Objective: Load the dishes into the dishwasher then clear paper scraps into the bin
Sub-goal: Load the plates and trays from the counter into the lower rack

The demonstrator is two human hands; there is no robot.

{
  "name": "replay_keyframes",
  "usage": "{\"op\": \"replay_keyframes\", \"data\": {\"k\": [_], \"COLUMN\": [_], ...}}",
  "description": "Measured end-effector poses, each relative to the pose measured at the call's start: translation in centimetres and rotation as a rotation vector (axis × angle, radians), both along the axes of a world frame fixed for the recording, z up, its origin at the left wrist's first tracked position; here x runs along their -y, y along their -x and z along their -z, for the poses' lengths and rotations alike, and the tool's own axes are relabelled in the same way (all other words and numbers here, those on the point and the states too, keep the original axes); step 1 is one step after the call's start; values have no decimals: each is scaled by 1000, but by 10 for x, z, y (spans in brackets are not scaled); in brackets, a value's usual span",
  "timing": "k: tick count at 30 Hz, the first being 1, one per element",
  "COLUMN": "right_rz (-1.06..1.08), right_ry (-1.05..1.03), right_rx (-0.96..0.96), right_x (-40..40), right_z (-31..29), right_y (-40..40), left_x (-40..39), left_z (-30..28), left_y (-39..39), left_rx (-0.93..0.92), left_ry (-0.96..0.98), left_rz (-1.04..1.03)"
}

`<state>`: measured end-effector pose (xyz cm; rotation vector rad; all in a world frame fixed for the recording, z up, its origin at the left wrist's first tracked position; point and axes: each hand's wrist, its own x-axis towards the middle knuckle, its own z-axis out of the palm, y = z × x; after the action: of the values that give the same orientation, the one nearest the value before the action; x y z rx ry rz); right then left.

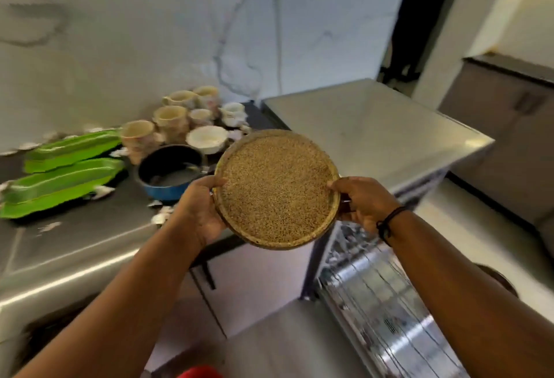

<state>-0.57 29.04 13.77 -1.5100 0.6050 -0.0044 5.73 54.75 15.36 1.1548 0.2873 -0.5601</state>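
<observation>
**Plate in both hands, most of the load still on the bench**

The plate [277, 188], round and speckled tan, is held in the air just off the bench [75, 245] edge, above the open dishwasher [386, 302] whose rack shows at 5 o'clock. The left hand [199, 209] clasps the rim at the plate's 9 o'clock, thumb over the top edge; the right hand [362, 202] grips the rim at 3 o'clock the same way. So each grip is closed on the plate, which sits level between them, face up.

Loading looks barely begun. At 10 o'clock from the plate the pan [171, 172], a cluster of cups [180, 116], a white bowl [207, 137] and two green trays [63, 167] all wait on the bench. Paper scraps [102, 191] lie scattered among them, untouched. What the rack already holds is too blurred to tell. A red thing at 6 o'clock may be the bin; I cannot tell.
</observation>
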Motion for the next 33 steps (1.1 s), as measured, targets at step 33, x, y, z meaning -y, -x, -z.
{"op": "replay_keyframes", "data": {"k": [33], "right_rz": [315], "right_ry": [645], "right_rx": [-873], "right_x": [356], "right_z": [286], "right_y": [298], "left_x": [552], "left_z": [311], "left_y": [71], "left_rx": [1078], "left_ry": [-886], "left_rz": [1676]}}
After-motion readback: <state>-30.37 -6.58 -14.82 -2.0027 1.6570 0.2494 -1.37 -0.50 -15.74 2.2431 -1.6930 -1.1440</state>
